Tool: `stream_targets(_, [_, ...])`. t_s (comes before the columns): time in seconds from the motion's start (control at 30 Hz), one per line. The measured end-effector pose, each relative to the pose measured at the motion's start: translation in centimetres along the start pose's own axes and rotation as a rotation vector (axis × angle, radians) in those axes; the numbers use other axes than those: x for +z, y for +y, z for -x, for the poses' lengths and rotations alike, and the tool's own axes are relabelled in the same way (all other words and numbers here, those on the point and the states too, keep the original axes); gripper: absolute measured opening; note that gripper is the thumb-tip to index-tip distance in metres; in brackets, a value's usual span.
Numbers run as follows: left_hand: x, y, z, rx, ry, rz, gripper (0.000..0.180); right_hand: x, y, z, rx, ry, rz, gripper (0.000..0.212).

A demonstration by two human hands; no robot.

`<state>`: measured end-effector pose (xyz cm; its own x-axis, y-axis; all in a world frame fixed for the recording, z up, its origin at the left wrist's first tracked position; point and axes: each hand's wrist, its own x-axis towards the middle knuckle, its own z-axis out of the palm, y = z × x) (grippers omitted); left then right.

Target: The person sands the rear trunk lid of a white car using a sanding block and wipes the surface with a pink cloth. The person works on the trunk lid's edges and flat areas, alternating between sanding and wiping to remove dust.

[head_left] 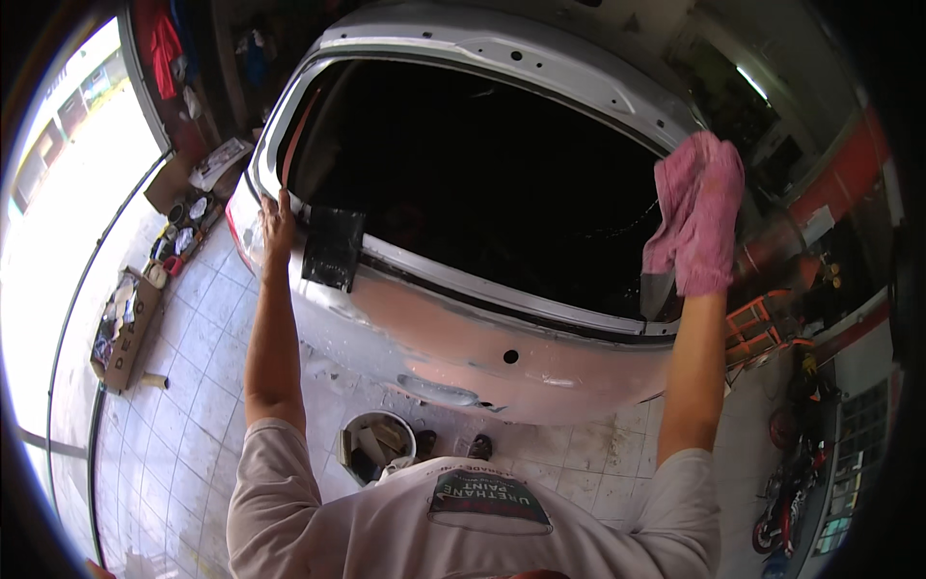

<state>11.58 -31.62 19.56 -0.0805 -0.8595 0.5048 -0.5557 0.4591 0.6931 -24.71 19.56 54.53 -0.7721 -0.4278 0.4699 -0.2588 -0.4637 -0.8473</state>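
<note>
In front of me stands the back of a car, its tailgate (453, 289) patched in grey and pinkish-tan with a dark rear window (473, 183). My left hand (277, 224) rests on the frame at the window's left side, fingers stretched out and holding nothing. Beside it a black sheet-like piece (333, 249) hangs over the lower left corner of the window frame. A pink cloth (702, 212) drapes over my right hand at the window's right edge; the cloth hides most of those fingers.
By my feet is a round bucket (413, 431) with brownish blocks in it. Along the left lie a cardboard box (135, 333) of odds and ends and several small containers (178, 217). An orange metal rack (757, 328) and a red motorcycle (786, 511) stand on the right.
</note>
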Motion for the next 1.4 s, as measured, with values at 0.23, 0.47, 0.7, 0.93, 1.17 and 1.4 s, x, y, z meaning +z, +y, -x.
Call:
stream_targets(0.23, [3.1,5.1,3.9,-0.096,0.076,0.311,0.080,-14.2,-1.3,-24.7,-0.203,0.038,0.113,0.033])
stream_targets(0.47, [1.1,7.3,5.3,-0.121,0.216,0.199,0.067,-15.8,6.6,-28.0,-0.150,0.005,1.280,0.056])
stream_targets(0.7, [0.8,8.0,5.7,-0.100,0.178,0.091,0.061,4.0,10.7,-28.5,-0.265,-0.466,1.513,0.056])
stream_targets(0.93, [2.2,9.2,5.2,-0.021,0.175,0.051,0.061,28.0,18.5,-25.1,-0.380,-0.563,1.555,0.055])
stream_targets(1.17, [0.6,9.5,6.1,0.210,0.202,-0.030,0.060,21.4,16.1,-27.6,-0.441,-0.563,1.403,0.054])
stream_targets(1.4, [-3.5,11.4,11.2,0.116,0.054,0.207,0.056,-8.8,13.9,-30.8,-0.373,-0.493,1.357,0.053])
